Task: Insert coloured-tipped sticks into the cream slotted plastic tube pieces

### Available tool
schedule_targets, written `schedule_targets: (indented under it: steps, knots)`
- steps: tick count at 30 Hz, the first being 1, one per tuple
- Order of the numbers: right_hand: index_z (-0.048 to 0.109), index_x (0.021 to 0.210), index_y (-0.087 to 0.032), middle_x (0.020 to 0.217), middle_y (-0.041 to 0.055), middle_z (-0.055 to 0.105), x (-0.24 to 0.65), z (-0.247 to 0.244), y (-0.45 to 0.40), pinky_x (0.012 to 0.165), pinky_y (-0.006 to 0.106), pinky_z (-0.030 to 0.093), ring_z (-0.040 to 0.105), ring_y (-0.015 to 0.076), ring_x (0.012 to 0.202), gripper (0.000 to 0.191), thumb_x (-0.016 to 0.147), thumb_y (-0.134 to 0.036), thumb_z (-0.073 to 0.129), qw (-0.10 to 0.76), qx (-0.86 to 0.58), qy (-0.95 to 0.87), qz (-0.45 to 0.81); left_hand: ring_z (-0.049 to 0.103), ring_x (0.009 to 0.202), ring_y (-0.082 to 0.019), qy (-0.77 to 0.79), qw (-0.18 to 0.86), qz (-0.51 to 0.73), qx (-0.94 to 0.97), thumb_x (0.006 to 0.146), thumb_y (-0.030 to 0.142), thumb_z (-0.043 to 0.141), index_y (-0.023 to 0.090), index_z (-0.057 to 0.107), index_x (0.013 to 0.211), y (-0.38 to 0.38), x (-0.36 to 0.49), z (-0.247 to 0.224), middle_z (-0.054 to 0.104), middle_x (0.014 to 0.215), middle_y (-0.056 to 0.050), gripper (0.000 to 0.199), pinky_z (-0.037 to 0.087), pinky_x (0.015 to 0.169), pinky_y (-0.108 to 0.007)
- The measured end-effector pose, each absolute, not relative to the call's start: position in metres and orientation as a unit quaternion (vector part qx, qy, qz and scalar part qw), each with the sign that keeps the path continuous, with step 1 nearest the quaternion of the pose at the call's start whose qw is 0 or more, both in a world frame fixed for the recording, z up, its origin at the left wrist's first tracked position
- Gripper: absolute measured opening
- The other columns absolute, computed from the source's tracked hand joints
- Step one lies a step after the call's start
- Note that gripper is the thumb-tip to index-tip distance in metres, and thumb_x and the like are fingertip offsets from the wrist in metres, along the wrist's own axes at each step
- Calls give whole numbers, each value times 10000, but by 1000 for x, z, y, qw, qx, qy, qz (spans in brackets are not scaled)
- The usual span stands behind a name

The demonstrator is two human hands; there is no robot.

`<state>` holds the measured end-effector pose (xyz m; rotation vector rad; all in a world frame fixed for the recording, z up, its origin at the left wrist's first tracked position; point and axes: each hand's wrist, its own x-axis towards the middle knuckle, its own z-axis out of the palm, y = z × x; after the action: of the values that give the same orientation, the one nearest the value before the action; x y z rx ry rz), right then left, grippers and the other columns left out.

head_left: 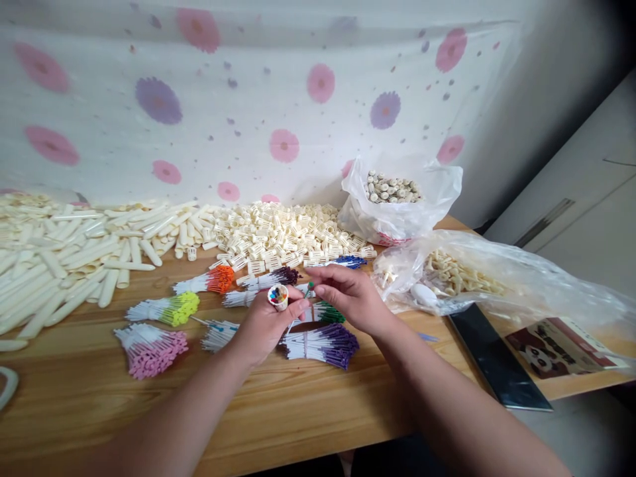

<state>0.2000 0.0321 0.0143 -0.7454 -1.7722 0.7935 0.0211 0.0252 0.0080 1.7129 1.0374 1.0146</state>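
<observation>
My left hand (265, 324) is closed around a small cream tube (277, 298) with several coloured tips showing in its open end. Between its thumb and fingers it also pinches a thin green-tipped stick (309, 289). Just to the right, my right hand (350, 295) has its fingers around the green tip; whether they touch it is unclear. Bundles of white sticks lie around and under the hands: purple (322, 346), green (330, 313), blue (350, 262), dark brown (283, 277), orange (213, 279), yellow (171, 309), pink (154, 348) and teal (218, 334).
Long cream tubes (74, 265) and slotted cream pieces (283, 232) are heaped along the back. At the right are a white bag of small parts (397, 215), a clear bag (462, 268), a black flat object (497, 358) and a panda-printed packet (556, 348).
</observation>
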Motion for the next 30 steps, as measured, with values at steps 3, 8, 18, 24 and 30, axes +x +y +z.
schedule_targets:
  steps: [3,8,18,24,30]
  knots:
    - [648,882,-151,786,37,674,194,11,30,634,245,495,613,122,694,128,831,-261,608,502,-350,-722,323,519,575,-121,421,422,395,699,794,333,585,159,607,654,27,20,6,569,591,15,224,398,542,-233]
    - [617,813,-171,738,29,648,196,25,17,629,260,487,595,132,679,62,845,-172,563,533,-342,-762,131,621,767,-180,431,336,445,709,786,284,608,169,674,806,30,18,7,684,794,-39,134,471,698,-284]
    - [571,1124,-238,860,86,702,224,65,-53,727,370,581,674,220,854,283,857,-143,553,550,-277,-788,9,575,693,-154,420,246,506,713,790,234,628,175,659,756,36,13,2,617,724,-19,75,447,646,-259]
    - [554,1130,-176,941,101,706,211,60,-44,783,336,582,665,203,921,359,792,-66,598,523,-259,-812,1,558,683,-152,415,255,483,727,803,245,617,177,654,739,36,16,2,592,706,-17,101,435,647,-264]
    - [598,1033,-157,836,94,709,197,59,-31,681,305,583,675,174,788,247,814,-56,549,581,-233,-780,-5,537,660,-150,417,249,477,733,809,283,604,179,653,732,37,19,1,574,693,-16,138,425,618,-263]
